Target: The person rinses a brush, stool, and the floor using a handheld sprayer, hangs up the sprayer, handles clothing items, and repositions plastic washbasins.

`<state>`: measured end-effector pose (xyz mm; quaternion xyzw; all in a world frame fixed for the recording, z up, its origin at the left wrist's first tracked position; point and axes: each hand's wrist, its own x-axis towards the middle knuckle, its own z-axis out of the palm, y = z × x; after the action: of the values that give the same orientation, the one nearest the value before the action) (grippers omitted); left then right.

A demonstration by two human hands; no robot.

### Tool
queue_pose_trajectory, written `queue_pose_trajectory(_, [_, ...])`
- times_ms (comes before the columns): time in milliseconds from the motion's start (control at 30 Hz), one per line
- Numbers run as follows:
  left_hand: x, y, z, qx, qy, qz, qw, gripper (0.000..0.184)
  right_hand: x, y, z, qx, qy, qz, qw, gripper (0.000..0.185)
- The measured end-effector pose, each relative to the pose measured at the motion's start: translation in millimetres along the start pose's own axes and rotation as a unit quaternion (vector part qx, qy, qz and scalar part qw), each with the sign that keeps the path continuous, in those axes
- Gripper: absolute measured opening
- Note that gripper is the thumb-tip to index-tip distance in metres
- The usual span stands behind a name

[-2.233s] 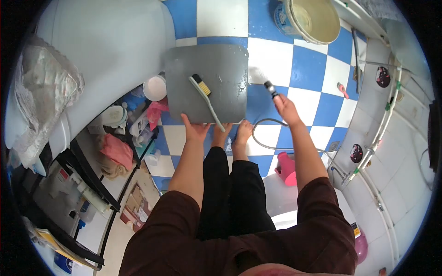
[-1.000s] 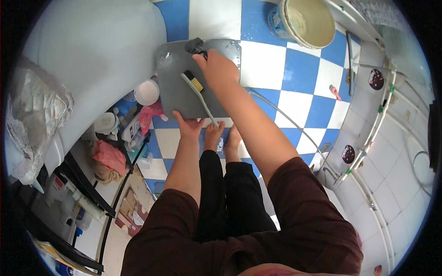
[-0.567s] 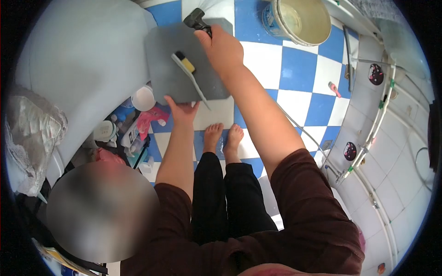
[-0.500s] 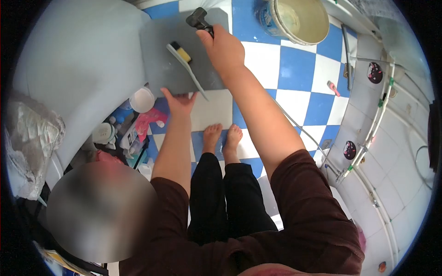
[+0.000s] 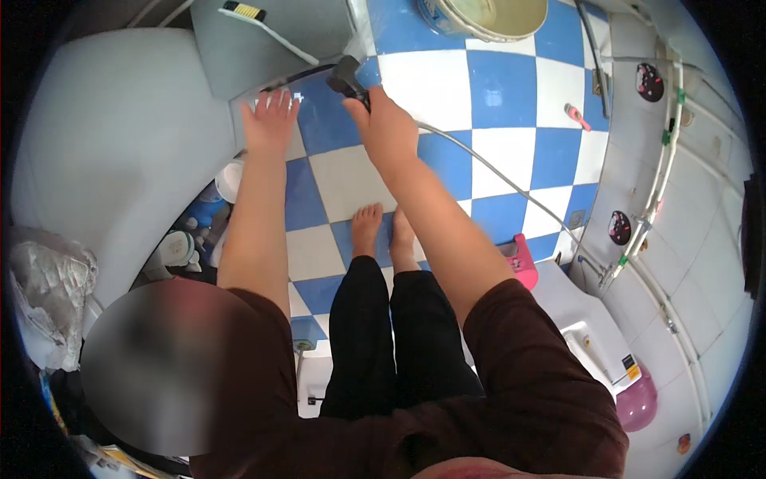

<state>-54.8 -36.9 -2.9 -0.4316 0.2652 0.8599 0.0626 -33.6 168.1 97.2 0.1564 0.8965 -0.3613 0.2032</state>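
A grey board (image 5: pixel 271 60) lies at the top left, with a long-handled brush (image 5: pixel 275 33) resting on it, its yellow and black bristles toward the left. Just below the board's near edge is my left hand (image 5: pixel 271 121), fingers spread, with nothing visible in it; whether the fingertips touch the edge cannot be made out. My right hand (image 5: pixel 384 128) is wrapped round the black handle of a shower head (image 5: pixel 349 77), held right of the board. Water sprays upward from the head, and a grey hose (image 5: pixel 495 176) runs from it to the wall tap.
A bucket (image 5: pixel 487 17) stands at the top. On the checkered floor (image 5: pixel 427 92) lies a small pink item (image 5: pixel 576 117). A pink object (image 5: pixel 521 262) sits near a white basin at lower right. Pipes run along the right wall; a white cup (image 5: pixel 228 180) and bottles crowd the left.
The board and brush have shifted up and left in view. My left hand has moved up-left, its fingers now spread; my right hand with the shower head is lower, beside the board.
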Motion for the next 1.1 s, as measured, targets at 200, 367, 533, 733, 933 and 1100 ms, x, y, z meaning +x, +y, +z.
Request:
queue_pose_trajectory(200, [-131.9,-33.9,-77.4,0.013,0.003,-0.117,0.993,0.066,-51.2,21.2,3.0,0.02,0.026,-0.061,0.998,0.04])
queue_pose_trajectory(367, [-242.8,-42.6,-144.6,0.082,0.092,-0.161,0.979,0.062,-55.2,9.5,-31.1,0.071,0.096,-0.031,0.992,0.038])
queue_pose_trajectory(533, [-319.9,-7.9,-176.8,0.18,0.121,-0.184,0.959,0.06,-129.0,10.8,-10.9,0.013,0.003,0.012,1.0,0.037])
queue_pose_trajectory(733, [-382.7,45.3,-210.0,0.264,0.16,-0.192,0.931,0.057,-251.6,-9.3,50.7,-0.063,-0.078,-0.095,0.99,0.04])
queue_pose_trajectory(933, [-444.5,73.0,-259.0,0.306,0.158,-0.194,0.919,0.056,-317.6,-32.5,74.0,-0.034,-0.113,-0.064,0.991,0.041])
queue_pose_trajectory(1100, [-487.7,77.9,-301.9,0.312,0.179,-0.179,0.916,0.051,-329.6,-57.9,86.2,0.002,-0.078,-0.092,0.993,0.041])
